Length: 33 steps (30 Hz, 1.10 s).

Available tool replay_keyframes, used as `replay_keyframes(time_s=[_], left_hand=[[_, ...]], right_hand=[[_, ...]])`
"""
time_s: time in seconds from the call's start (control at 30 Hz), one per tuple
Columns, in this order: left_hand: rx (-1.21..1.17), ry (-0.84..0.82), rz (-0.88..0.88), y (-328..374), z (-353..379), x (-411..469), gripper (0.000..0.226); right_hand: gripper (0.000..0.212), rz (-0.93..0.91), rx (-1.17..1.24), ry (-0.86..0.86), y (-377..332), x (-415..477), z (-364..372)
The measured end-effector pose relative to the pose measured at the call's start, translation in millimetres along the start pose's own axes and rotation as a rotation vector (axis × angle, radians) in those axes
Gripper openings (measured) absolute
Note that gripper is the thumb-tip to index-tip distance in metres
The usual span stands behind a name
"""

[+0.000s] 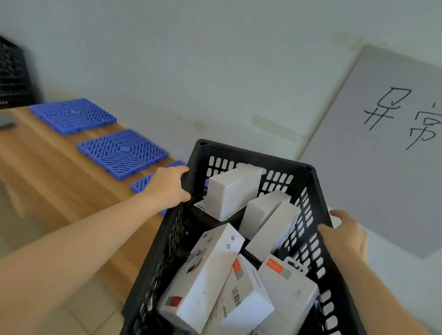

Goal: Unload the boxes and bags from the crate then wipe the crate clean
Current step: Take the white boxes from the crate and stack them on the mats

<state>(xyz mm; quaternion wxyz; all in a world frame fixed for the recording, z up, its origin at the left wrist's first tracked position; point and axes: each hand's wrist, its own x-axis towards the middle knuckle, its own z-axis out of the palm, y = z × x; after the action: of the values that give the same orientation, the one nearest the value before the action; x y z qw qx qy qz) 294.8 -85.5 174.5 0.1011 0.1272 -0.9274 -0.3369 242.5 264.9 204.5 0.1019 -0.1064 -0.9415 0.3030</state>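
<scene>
Pretty much nothing's unloaded yet: the black crate (250, 155) is full of white boxes (232, 191), I can't make out any bags, and wiping looks a long way off. Left hand (167, 185) curls over one rim and right hand (346, 236) clasps the opposite wall, with the crate between the grips. Box labels show barcodes and red-grey squares, brand unreadable. The grey board (400, 178) beyond the right grip looks handwritten 异常区

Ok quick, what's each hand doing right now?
Left hand: grips the black crate by its left rim.
Right hand: grips the crate's right rim.
</scene>
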Motion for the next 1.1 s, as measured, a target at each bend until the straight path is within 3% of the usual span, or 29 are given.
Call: replay_keyframes(time_s=[0.23,0.4,0.6,0.83,1.1], left_hand=[[-0.014,0.074,-0.187,-70.3,-85.0,-61.4,0.076],[0.022,0.142,-0.336,-123.0,-137.7,-103.8,0.064],[0.081,0.281,-0.52,-180.1,-185.2,-135.7,0.079],[0.114,0.45,-0.777,-235.9,-202.7,-136.8,0.076],[0.11,0.547,-0.94,-273.1,-175.2,-105.1,0.081]], right_hand=[[0.042,-0.124,0.091,-0.133,-77.7,-50.9,38.4],[0.04,-0.255,0.101,-0.289,-135.7,-73.7,93.6],[0.03,-0.488,0.098,-0.473,-216.0,-91.1,167.9],[0.042,-0.809,0.011,-0.616,-301.3,-85.0,261.4],[0.035,-0.954,-0.034,-0.726,-356.6,-51.8,344.8]])
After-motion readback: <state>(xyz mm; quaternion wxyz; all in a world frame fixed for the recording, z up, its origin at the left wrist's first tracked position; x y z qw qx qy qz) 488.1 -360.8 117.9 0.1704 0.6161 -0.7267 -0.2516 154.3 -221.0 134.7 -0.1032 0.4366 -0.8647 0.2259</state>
